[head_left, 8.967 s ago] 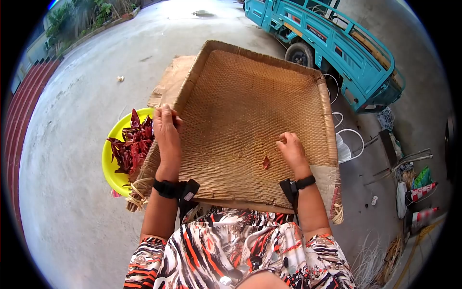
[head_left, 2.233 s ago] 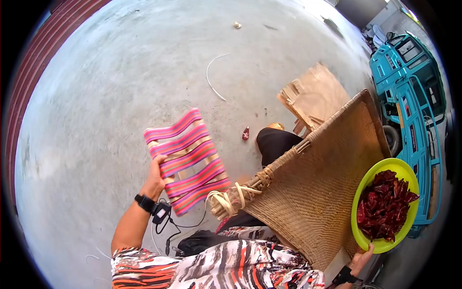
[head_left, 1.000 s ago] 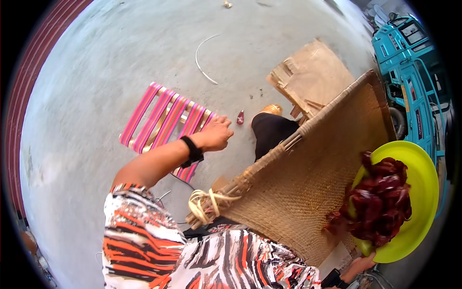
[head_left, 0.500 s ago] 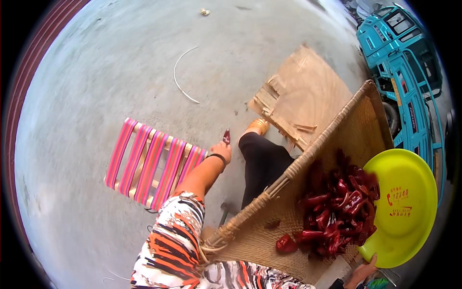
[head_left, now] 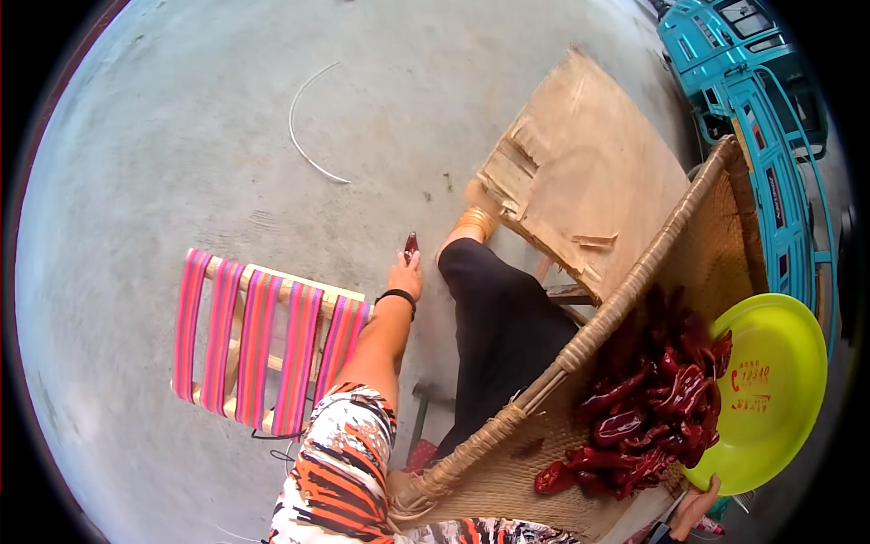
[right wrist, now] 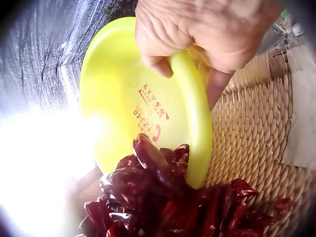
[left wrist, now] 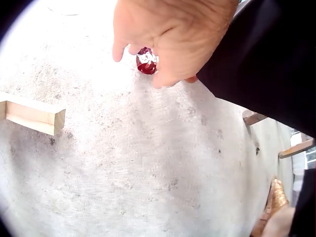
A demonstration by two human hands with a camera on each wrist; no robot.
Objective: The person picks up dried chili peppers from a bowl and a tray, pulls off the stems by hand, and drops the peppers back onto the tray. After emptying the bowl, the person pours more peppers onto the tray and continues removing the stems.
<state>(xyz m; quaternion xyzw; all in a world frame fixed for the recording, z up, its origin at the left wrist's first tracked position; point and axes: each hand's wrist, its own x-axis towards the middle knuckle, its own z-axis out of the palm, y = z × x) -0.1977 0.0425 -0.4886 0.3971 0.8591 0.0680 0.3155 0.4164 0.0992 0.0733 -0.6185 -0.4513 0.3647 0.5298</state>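
In the head view my left hand (head_left: 405, 275) reaches down to a dried red chili (head_left: 411, 245) low over the concrete floor. The left wrist view has its fingers spread from the thumb, with the chili's shiny end (left wrist: 146, 61) in the gap. My right hand (right wrist: 207, 34) grips the rim of a yellow plastic basin (head_left: 770, 390), thumb inside, fingers behind. Tilted steeply, the basin leans over a woven winnowing basket (head_left: 494, 494). A heap of dried red chilies (head_left: 648, 422) lies in the basket against the basin's lower edge.
A webbing-topped wooden stool (head_left: 263, 340) with pink stripes stands left of my left arm. My black-clad leg (head_left: 503, 335) is between that arm and the basket. Beyond the basket is a splintered wooden board (head_left: 598, 172); a blue cargo tricycle (head_left: 770, 154) stands far right.
My left hand has let go of the striped stool, now standing on the floor, and moved to the chili. My right hand has tipped the basin, and its chilies have slid into the basket.
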